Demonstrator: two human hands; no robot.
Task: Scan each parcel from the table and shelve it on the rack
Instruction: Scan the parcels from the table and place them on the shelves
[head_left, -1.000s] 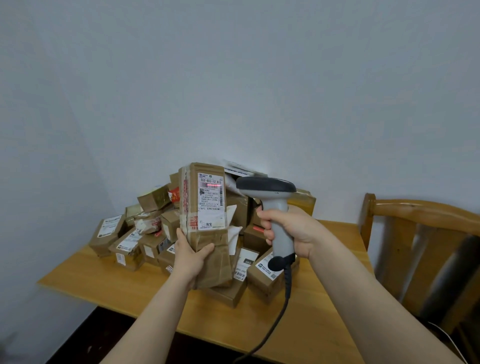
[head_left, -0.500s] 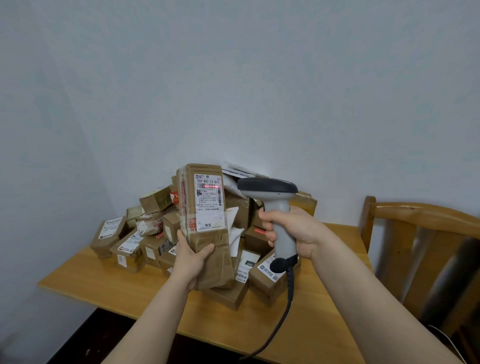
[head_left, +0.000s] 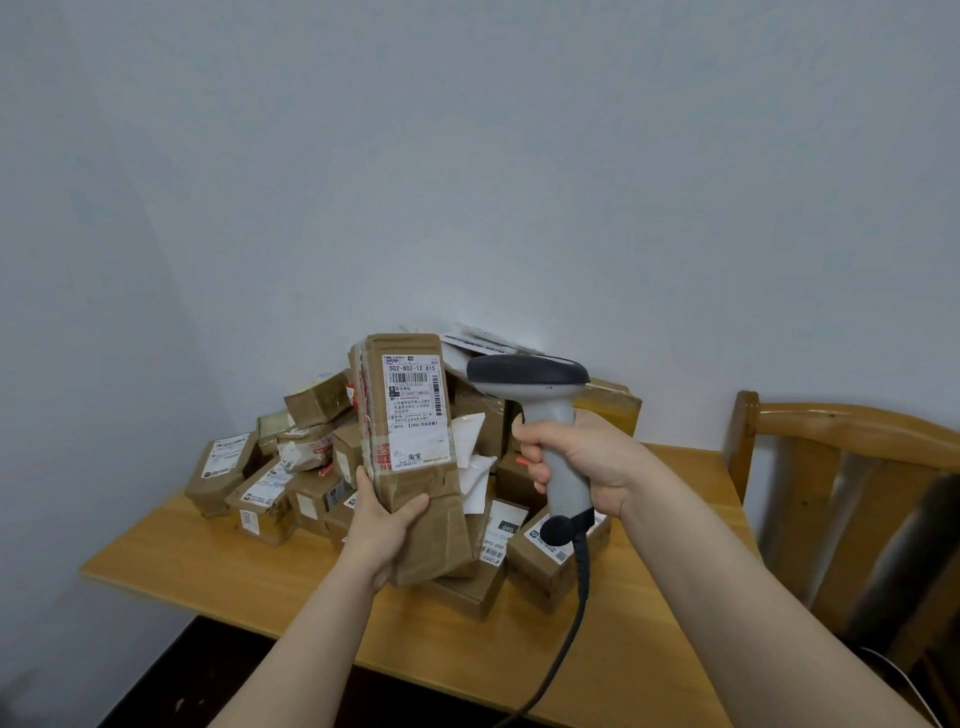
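Step in hand looks like the scan itself. To do it well: keep the parcel (head_left: 439, 519) upright and steady, label (head_left: 418, 415) square to the scanner nose. Run the beam across the top barcode (head_left: 410, 378), not the vertical one on the label's right edge. No red line shows on the label here, so aim or trigger may need adjusting (my read only). Don't shelve until it reads.

Left hand (head_left: 384, 525): clamped on the parcel's lower half, thumb across the front face below the label, fingers behind and out of sight. The parcel is lifted off the bench in front of the heap, label facing the camera.

Right hand (head_left: 582, 467): wrapped tight round the grip of a grey handheld barcode scanner (head_left: 530, 374). Its dark head points left toward the parcel, just beside it but not touching. Can't tell if the trigger is pressed. The cable (head_left: 576, 613) hangs from the grip's base down past the bench edge.

Hands are apart, each on its own item.

Behind: a heap (head_left: 270, 488) of small brown taped parcels with white labels, piled on the wooden bench (head_left: 208, 566) against the wall (head_left: 467, 156). Plenty left to scan, so I'd judge the task far from done. Wooden chair (head_left: 841, 493) sits right of the bench. Rack not in view.
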